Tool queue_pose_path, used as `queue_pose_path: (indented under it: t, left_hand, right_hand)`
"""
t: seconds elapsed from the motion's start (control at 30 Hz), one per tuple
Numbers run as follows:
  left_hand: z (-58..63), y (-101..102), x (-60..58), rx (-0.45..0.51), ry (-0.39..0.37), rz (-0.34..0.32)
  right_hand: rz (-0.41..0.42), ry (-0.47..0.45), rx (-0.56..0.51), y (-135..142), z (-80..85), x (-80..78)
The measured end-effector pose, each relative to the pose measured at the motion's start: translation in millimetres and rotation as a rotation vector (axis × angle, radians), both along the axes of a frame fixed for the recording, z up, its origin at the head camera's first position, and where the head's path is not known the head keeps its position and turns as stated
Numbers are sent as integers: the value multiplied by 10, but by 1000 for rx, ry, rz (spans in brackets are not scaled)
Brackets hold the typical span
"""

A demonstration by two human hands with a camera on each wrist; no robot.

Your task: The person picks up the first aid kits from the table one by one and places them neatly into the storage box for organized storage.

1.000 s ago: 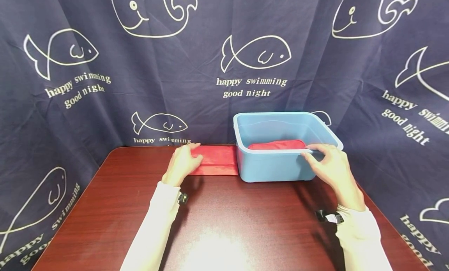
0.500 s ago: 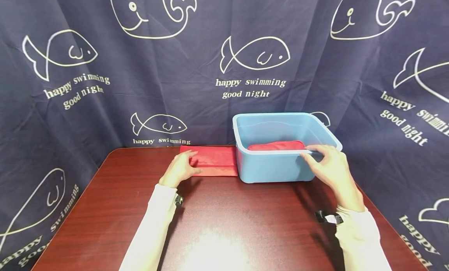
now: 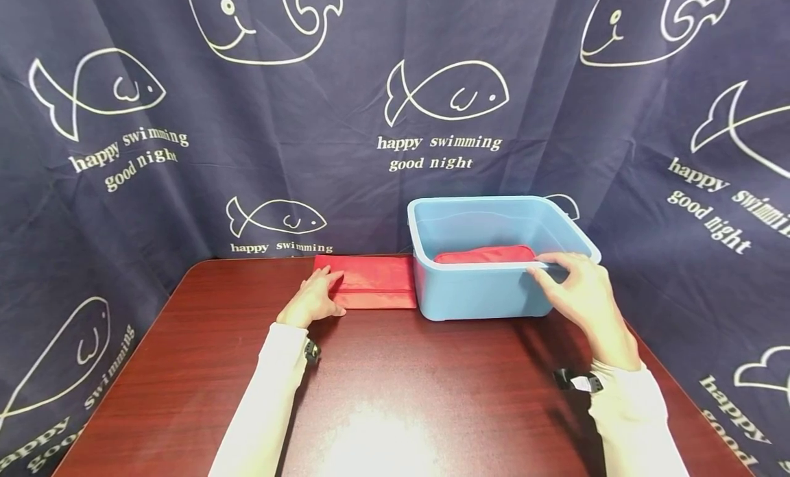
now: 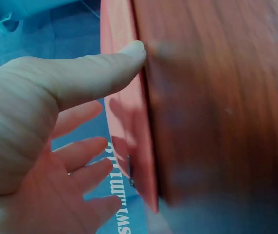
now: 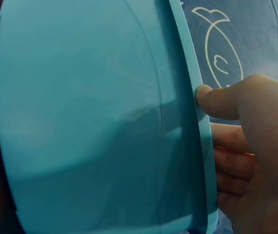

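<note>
A flat red zipper pouch [image 3: 376, 282] lies on the table against the left side of a blue plastic bin [image 3: 487, 292]. My left hand [image 3: 310, 297] is at the pouch's left end, fingers spread over it. In the left wrist view, the thumb [image 4: 95, 78] lies across the pouch's edge [image 4: 129, 117], close to a small zipper pull [image 4: 130, 171]; whether it touches is unclear. My right hand [image 3: 580, 292] grips the bin's front rim near the right corner, thumb outside and fingers over the rim. Inside the bin is another red pouch [image 3: 487, 255], partly hidden by the front wall.
The dark reddish wooden table [image 3: 395, 374] reaches back to a navy curtain [image 3: 345, 155] printed with white fish and lettering. The bin stands near the table's back right. A bright glare spot falls on the table's front middle.
My left hand has loosened from the red pouch and shifted slightly left and toward me, uncovering the pouch's left corner. The right hand and the bin have stayed in place.
</note>
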State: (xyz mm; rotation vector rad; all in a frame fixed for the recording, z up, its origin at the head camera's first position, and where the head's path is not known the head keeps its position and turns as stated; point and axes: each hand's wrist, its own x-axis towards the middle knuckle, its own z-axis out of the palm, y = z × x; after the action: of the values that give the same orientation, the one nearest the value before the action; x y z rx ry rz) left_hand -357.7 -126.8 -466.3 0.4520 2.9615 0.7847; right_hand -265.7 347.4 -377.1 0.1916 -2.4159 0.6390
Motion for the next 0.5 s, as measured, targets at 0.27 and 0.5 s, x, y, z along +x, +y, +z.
queue_pose_path:
  t: [0.27, 0.5]
  left_hand:
    - [-10, -26, -21, -45, 19, -20]
    - [-26, -60, -6, -53, 27, -55]
  right_hand:
    - [-6, 0, 1, -5, 14, 6]
    - [-5, -1, -2, -27, 14, 9]
